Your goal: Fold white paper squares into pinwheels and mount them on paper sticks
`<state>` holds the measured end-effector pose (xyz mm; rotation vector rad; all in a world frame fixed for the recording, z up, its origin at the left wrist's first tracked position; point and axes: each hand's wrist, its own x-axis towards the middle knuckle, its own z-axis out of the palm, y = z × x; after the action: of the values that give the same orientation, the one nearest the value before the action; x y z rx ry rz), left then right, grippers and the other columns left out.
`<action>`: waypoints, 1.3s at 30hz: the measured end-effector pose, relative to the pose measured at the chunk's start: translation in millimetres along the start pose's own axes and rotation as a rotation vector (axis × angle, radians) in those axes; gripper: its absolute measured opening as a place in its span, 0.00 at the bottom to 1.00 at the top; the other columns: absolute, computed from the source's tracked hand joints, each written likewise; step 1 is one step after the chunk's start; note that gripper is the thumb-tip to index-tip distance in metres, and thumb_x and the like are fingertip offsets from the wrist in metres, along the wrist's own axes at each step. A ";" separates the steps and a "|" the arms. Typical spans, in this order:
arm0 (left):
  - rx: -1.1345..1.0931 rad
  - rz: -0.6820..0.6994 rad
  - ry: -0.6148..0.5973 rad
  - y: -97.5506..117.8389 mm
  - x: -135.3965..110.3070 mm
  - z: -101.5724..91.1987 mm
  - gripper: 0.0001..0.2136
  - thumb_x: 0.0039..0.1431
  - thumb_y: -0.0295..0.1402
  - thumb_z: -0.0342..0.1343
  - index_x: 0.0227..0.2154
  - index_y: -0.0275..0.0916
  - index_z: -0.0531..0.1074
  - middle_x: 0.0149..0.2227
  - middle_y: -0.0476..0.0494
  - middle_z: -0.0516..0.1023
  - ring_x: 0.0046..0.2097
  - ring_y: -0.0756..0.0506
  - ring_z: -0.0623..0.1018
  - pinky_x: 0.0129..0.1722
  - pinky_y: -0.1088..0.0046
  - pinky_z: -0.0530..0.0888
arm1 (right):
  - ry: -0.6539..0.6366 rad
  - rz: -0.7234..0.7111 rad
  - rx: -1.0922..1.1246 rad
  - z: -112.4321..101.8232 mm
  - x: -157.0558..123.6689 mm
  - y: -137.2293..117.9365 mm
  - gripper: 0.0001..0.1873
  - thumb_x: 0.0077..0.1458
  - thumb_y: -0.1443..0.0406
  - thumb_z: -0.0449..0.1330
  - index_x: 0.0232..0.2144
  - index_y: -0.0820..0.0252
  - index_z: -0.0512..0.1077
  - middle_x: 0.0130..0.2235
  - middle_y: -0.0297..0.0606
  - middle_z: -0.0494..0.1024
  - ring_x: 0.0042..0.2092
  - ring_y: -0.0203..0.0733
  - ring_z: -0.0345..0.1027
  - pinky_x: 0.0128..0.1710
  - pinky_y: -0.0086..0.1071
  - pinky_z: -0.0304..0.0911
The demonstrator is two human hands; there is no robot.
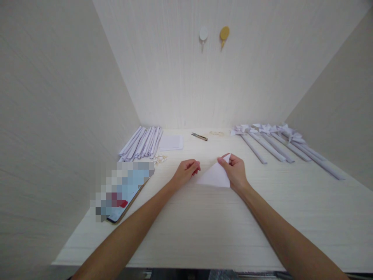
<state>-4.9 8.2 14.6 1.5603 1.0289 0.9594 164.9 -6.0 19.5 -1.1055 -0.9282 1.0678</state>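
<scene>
A white sheet of paper, folded into a triangle, is in the grip of my right hand, which pinches it near its upper corner between thumb and fingers. Just left of the paper's pointed end is my left hand. Its fingers are curled in with the thumb against them; whether anything small sits inside is hidden. Both forearms reach in over the pale tabletop.
Rolled paper tubes lie at the back left, beside flat paper sheets. Thread snips lie at the back. Paper pinwheels on sticks fill the back right. A phone, partly blurred, rests at left. Walls enclose three sides.
</scene>
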 end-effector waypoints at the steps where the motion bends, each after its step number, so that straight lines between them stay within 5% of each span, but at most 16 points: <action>1: 0.017 0.019 -0.032 1.1 -0.7 2.9 0.15 0.50 0.42 0.46 0.18 0.36 0.64 0.17 0.53 0.62 0.20 0.54 0.59 0.19 0.78 0.55 | -0.082 0.003 -0.037 5.6 -4.6 1.9 0.14 0.32 0.60 0.65 0.16 0.61 0.64 0.13 0.25 0.64 0.16 0.28 0.53 0.14 0.23 0.47; 4: 0.059 0.031 -0.138 4.9 -5.1 11.8 0.16 0.51 0.44 0.45 0.16 0.37 0.60 0.17 0.53 0.58 0.21 0.54 0.58 0.20 0.77 0.54 | -0.200 -0.007 -0.109 14.6 -12.7 4.4 0.13 0.33 0.62 0.65 0.16 0.61 0.64 0.14 0.25 0.63 0.16 0.27 0.52 0.14 0.23 0.47; 18: 0.022 -0.032 -0.190 6.8 -13.7 21.7 0.19 0.49 0.48 0.44 0.15 0.38 0.55 0.16 0.55 0.53 0.20 0.55 0.53 0.19 0.76 0.49 | -0.134 0.008 -0.040 12.6 -8.3 5.1 0.13 0.35 0.60 0.63 0.16 0.60 0.63 0.13 0.25 0.62 0.16 0.27 0.50 0.14 0.24 0.46; 24: 0.005 -0.051 -0.187 9.4 -12.5 23.0 0.21 0.46 0.51 0.46 0.14 0.38 0.55 0.16 0.55 0.51 0.19 0.56 0.52 0.19 0.76 0.47 | 0.024 -0.003 0.042 6.6 0.0 -1.8 0.14 0.30 0.60 0.64 0.15 0.61 0.63 0.13 0.24 0.62 0.16 0.26 0.50 0.14 0.24 0.46; 34: -0.199 -0.094 -0.238 4.8 -9.7 23.2 0.22 0.44 0.52 0.50 0.13 0.37 0.56 0.12 0.57 0.51 0.16 0.58 0.51 0.17 0.77 0.46 | 0.090 0.001 0.128 -1.2 7.9 -1.7 0.18 0.26 0.58 0.67 0.16 0.62 0.65 0.12 0.25 0.64 0.15 0.26 0.52 0.14 0.23 0.48; 39: -0.331 -0.065 -0.233 3.2 -10.9 13.8 0.21 0.47 0.47 0.51 0.11 0.38 0.53 0.10 0.56 0.54 0.14 0.58 0.52 0.15 0.78 0.48 | 0.409 -0.078 0.321 -17.7 24.1 -4.3 0.21 0.25 0.57 0.68 0.18 0.61 0.62 0.15 0.23 0.66 0.18 0.27 0.58 0.18 0.23 0.56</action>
<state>4.9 -6.7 14.1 1.3181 0.7129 0.8328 188.4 12.9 21.4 -0.9615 -0.4522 0.8472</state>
